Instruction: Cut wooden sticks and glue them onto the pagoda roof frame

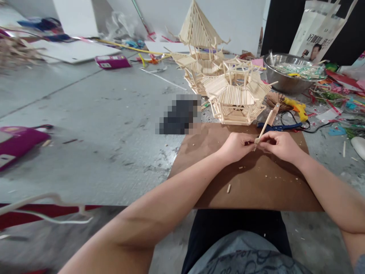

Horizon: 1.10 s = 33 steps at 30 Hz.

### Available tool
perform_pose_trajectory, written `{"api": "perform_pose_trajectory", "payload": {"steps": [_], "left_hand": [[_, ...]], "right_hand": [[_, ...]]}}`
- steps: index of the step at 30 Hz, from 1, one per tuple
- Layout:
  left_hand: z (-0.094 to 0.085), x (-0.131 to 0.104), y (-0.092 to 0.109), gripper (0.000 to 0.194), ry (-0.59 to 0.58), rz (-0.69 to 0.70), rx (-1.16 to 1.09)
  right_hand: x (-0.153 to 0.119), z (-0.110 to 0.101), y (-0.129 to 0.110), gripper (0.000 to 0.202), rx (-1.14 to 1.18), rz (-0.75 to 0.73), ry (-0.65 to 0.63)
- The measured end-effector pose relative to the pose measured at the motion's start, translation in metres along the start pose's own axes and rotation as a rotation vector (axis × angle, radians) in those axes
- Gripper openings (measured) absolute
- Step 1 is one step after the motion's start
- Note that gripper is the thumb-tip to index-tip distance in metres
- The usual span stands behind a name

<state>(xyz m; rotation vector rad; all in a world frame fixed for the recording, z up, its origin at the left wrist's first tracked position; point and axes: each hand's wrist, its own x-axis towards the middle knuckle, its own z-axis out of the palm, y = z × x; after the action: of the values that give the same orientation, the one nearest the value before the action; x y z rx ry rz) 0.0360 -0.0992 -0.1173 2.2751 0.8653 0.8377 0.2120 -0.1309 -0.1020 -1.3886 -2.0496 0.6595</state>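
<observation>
Both hands meet over a brown paper sheet [211,175]. My left hand [236,146] pinches the lower end of a thin wooden stick [265,125], which slants up and to the right. From the other side, my right hand [281,144] closes its fingertips on the same end; a small wooden bit seems to sit there, partly hidden. Just beyond my hands stands a pavilion model [236,95] of pale sticks with an open top. Behind it rises a taller stick model with a pointed roof [199,28].
A short stick piece [229,188] and crumbs lie on the paper. To the right are a yellow glue gun [296,108], blue-handled pliers [281,126] and a metal bowl [288,82] of sticks. Purple boxes [112,62] lie leftward, and a blurred dark object [179,116] borders the paper.
</observation>
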Motion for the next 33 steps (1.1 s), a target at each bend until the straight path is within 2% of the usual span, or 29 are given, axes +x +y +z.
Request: {"api": "perform_pose_trajectory", "payload": {"steps": [4, 11, 18, 22, 25, 27, 29, 33], "left_hand": [[0.001, 0.0, 0.0, 0.013, 0.011, 0.029, 0.017], [0.002, 0.0, -0.004, 0.012, 0.002, 0.033, 0.016], [-0.003, 0.002, -0.004, 0.015, -0.021, -0.059, -0.012], [-0.006, 0.001, -0.004, 0.021, 0.103, -0.153, 0.091], [-0.005, -0.001, 0.001, 0.034, 0.228, -0.106, 0.073], [-0.004, -0.003, 0.005, 0.033, 0.261, -0.051, 0.012], [-0.003, -0.005, 0.009, 0.03, 0.217, -0.046, -0.075], [0.0, -0.006, 0.01, 0.025, 0.004, -0.119, -0.186]], "right_hand": [[0.001, 0.004, -0.001, 0.016, 0.138, -0.017, 0.074], [0.001, 0.012, -0.003, 0.012, 0.093, -0.094, 0.141], [-0.001, 0.011, -0.002, 0.018, 0.259, 0.056, 0.126], [-0.001, 0.01, -0.006, 0.021, 0.407, 0.17, 0.115], [0.0, 0.008, -0.01, 0.025, 0.493, 0.238, 0.099], [0.001, 0.007, -0.012, 0.028, 0.541, 0.258, 0.084], [0.002, 0.006, -0.013, 0.032, 0.578, 0.262, 0.07], [0.001, 0.006, -0.013, 0.032, 0.548, 0.253, 0.061]]}}
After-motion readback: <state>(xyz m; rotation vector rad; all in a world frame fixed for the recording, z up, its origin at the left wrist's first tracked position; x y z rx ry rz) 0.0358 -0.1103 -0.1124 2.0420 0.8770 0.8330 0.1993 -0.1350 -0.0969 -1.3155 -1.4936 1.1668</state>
